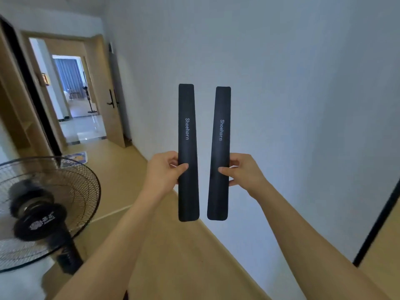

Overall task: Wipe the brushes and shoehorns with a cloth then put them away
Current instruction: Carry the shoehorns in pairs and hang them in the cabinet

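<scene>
Before the white wall (281, 83), two black shoehorns stand upright and parallel, just apart: left hand (164, 169) pinches the left shoehorn (187, 131), right hand (244, 172) the right shoehorn (220, 135), each grip clamped below mid-length, no cloth in view.

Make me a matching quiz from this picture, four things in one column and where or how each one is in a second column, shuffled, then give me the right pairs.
Column one:
1. left shoehorn
2. right shoehorn
3. standing fan
4. wooden door

Column two:
A. open, at the end of the hallway
B. gripped upright by the right hand
C. on the floor at the lower left
D. gripped upright by the left hand

Pairs: 1-D, 2-B, 3-C, 4-A
</scene>
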Available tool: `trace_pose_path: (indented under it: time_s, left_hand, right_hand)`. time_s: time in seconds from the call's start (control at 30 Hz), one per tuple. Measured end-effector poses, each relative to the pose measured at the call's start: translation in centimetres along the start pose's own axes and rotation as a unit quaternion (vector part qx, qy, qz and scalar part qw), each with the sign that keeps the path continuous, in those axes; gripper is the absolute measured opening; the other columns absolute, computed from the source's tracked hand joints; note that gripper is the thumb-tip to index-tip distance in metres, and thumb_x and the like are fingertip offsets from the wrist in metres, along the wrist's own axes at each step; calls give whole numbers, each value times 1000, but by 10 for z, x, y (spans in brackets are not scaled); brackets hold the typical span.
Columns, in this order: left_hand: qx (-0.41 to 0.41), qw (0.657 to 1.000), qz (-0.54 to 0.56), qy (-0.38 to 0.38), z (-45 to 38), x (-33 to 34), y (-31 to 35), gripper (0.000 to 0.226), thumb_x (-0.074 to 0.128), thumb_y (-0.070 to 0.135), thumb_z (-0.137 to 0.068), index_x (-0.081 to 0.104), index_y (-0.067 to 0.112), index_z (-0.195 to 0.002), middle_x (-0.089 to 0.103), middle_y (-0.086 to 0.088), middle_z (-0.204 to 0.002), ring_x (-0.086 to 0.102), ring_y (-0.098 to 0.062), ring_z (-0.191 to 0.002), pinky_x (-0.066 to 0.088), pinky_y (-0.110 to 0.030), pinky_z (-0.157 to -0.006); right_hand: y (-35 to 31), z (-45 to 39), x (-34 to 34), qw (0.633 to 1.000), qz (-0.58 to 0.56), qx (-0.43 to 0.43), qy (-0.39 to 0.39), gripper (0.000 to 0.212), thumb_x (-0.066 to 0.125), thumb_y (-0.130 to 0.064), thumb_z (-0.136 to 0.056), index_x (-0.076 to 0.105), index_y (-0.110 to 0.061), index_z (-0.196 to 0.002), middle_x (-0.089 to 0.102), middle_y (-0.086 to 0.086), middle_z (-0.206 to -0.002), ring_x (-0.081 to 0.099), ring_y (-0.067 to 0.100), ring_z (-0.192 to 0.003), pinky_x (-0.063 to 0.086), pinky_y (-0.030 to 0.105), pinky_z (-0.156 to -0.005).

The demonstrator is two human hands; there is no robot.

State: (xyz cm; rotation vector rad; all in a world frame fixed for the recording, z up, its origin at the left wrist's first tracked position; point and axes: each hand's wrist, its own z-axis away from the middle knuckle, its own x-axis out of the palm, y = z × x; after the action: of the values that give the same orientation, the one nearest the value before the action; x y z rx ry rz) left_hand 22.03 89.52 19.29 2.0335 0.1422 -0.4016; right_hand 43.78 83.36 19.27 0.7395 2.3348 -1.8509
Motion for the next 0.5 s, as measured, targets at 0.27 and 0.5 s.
trace_pose_path:
  time_s: [0.27,0.5]
  left_hand:
    - [-36,997,-6,68,-102,10,-52,22,70,22,-88,62,40,-82,66,16,-83,66,-6,-78,57,-18,-59]
    - [-44,994,8,95,-200,13,-132,22,70,21,-89,62,40,-82,67,14,-84,67,-8,-79,58,-19,-61]
  right_hand:
    - [44,-150,36,996,-9,-30,-85,30,69,-13,-92,66,-18,-122,69,0,-112,68,20,-98,61,28,-73]
    - [86,-272,89,993,-5,-39,-109,26,69,-14,-92,65,-24,-116,68,-8,-104,67,12,-90,58,16,-60]
